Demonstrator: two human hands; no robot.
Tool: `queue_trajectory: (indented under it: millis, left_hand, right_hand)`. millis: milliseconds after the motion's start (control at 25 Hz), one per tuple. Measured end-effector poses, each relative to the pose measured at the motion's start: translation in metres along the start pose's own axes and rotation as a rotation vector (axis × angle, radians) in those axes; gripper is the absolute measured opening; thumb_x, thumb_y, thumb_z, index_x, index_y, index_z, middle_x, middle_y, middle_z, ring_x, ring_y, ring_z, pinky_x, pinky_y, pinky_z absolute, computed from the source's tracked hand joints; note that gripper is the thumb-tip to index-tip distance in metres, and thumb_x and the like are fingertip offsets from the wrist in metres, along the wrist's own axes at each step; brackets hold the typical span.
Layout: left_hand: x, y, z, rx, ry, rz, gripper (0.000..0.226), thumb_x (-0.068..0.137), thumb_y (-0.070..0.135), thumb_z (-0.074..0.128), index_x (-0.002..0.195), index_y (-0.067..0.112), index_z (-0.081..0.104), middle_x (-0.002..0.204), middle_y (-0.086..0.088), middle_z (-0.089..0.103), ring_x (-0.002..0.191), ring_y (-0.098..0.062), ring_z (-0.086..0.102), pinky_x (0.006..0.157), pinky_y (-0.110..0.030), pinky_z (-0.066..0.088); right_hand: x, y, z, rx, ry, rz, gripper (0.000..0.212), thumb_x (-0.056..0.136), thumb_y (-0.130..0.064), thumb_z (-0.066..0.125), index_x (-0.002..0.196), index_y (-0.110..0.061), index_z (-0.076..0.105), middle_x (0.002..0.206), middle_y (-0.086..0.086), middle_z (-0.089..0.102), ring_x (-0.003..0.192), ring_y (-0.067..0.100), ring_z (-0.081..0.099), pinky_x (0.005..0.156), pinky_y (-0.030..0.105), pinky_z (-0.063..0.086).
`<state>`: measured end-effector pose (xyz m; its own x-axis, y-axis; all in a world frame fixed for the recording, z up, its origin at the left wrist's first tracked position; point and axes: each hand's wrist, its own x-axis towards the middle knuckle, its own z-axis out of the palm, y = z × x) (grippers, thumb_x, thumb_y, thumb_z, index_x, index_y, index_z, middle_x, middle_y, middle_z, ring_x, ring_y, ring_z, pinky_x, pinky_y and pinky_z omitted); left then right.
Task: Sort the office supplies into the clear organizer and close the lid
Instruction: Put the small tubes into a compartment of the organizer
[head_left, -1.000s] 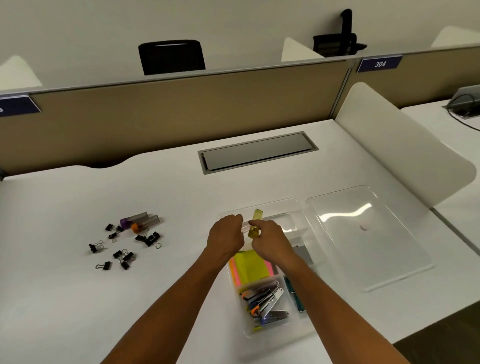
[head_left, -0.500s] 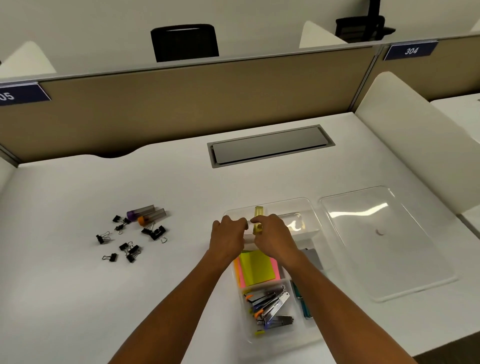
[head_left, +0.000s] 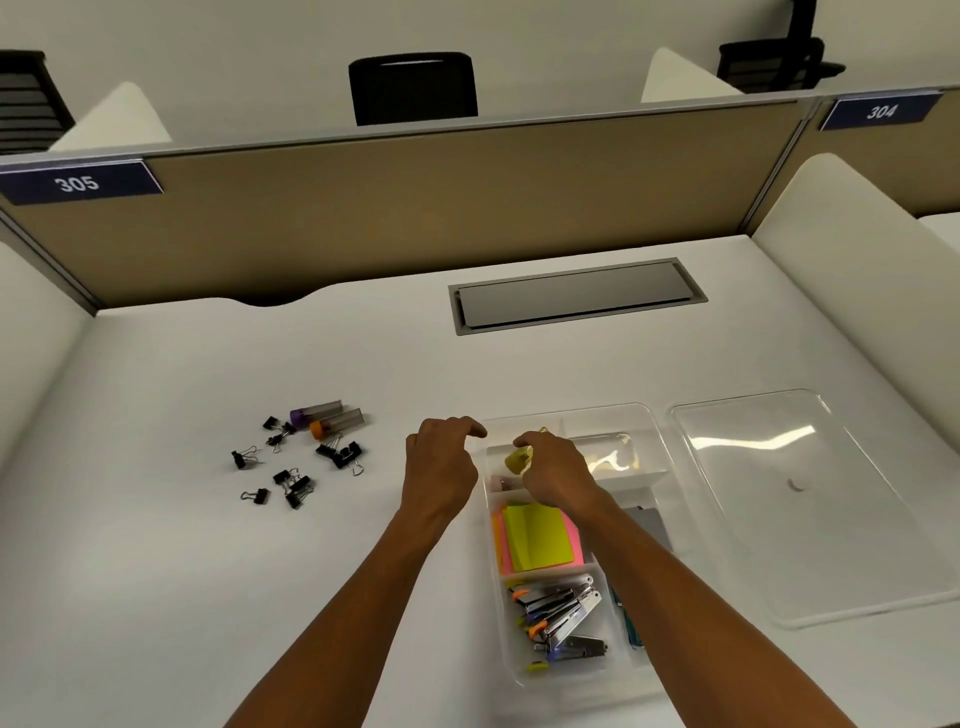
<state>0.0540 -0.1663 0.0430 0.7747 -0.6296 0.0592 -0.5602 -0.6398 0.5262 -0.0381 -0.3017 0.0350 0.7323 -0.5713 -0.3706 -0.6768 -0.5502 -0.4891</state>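
black binder clips (head_left: 291, 470) lie scattered at left on the white desk (head_left: 156, 571), w/ two clear tubes (head_left: 327, 418), purple- and orange-capped, just behind them. left hand (head_left: 440, 467) hovers beside the clear organizer (head_left: 655, 431), fingers loosely curled, holding nothing. right hand (head_left: 556, 470) is over the organizer's far compartments, fingers pinched on a small yellow item (head_left: 518, 459). nearer compartments hold sticky notes (head_left: 537, 538) and staplers (head_left: 563, 616). the clear lid (head_left: 810, 499) lies flat on the desk just right of the organizer.
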Motion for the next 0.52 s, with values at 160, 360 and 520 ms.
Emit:
queue_trajectory:
  millis: [160,360,520]
  left_hand:
    - [-0.005,-0.008,-0.008,-0.005,0.039,-0.026,0.054,0.075,-0.010,0.046,0.107,0.030,0.063,0.109,0.009,0.067,0.114,-0.017,0.048,0.088,-0.026,0.022]
    - [-0.014,-0.012,-0.015,-0.011,0.058,-0.042,0.052,0.076,-0.010,0.048,0.107,0.029,0.064,0.109,0.009,0.067,0.114,-0.018,0.049,0.089,-0.029,0.027]
    - [-0.020,-0.014,-0.022,-0.022,0.068,-0.039,0.050,0.078,-0.009,0.047,0.107,0.028,0.063,0.110,0.009,0.066,0.115,-0.018,0.049,0.092,-0.030,0.029]
  right_hand:
    - [0.005,-0.004,0.005,-0.077,-0.040,0.033,0.037,0.082,-0.024,0.071,0.117,-0.014,0.062,0.116,0.009,0.065,0.104,0.029,0.062,0.086,0.035,0.053]
    - [0.002,-0.003,0.008,-0.212,0.039,-0.013,0.022,0.084,-0.018,0.064,0.105,-0.010,0.065,0.107,0.009,0.062,0.100,0.029,0.063,0.083,0.037,0.055]
    - [0.000,-0.007,0.013,-0.210,-0.041,-0.069,0.017,0.082,-0.015,0.066,0.097,-0.006,0.065,0.101,0.012,0.061,0.095,0.030,0.063,0.073,0.033,0.051]
